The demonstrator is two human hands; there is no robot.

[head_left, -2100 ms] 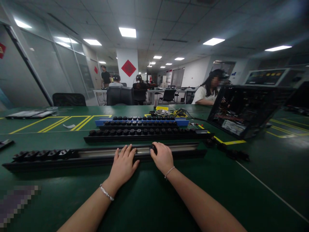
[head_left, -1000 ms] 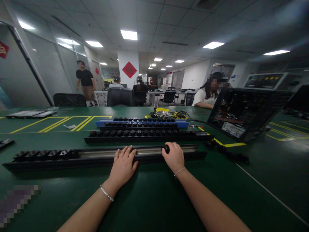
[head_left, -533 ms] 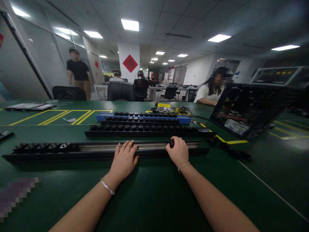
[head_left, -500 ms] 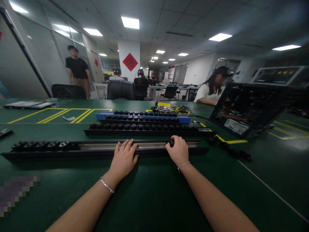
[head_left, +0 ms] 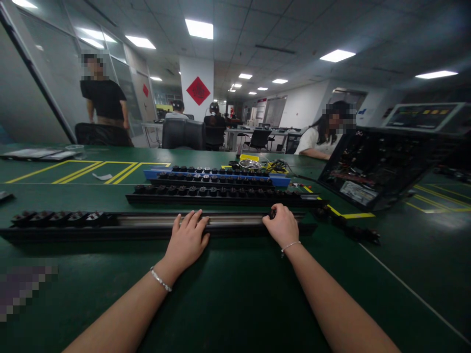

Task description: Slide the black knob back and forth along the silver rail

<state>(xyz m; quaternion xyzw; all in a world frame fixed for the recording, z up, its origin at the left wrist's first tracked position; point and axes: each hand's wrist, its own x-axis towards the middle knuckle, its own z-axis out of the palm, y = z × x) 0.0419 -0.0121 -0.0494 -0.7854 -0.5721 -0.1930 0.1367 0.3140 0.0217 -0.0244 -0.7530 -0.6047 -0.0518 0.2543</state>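
A long black rail [head_left: 147, 232] with a pale metal channel lies across the green table in front of me. At its left end several black modules [head_left: 61, 218] sit side by side in the channel. My left hand [head_left: 186, 245] rests on the middle of the rail, fingers spread and palm down, holding nothing. Toward the rail's right end, my right hand [head_left: 284, 226] pinches a small black module [head_left: 273, 214] between thumb and fingers, at the channel. My fingers cover most of that module, so its seating in the channel cannot be made out.
Behind lie another black rail [head_left: 221, 198] filled with modules and a blue rail [head_left: 150, 174]. Loose black modules [head_left: 362, 234] lie to the right. An open computer case [head_left: 353, 171] stands at right, a seated person [head_left: 312, 142] behind it. Another person [head_left: 105, 98] stands at back left.
My right hand has slid a little to the right along the rail with the small black module. My left hand stays in place on the rail. The standing person has shifted left.
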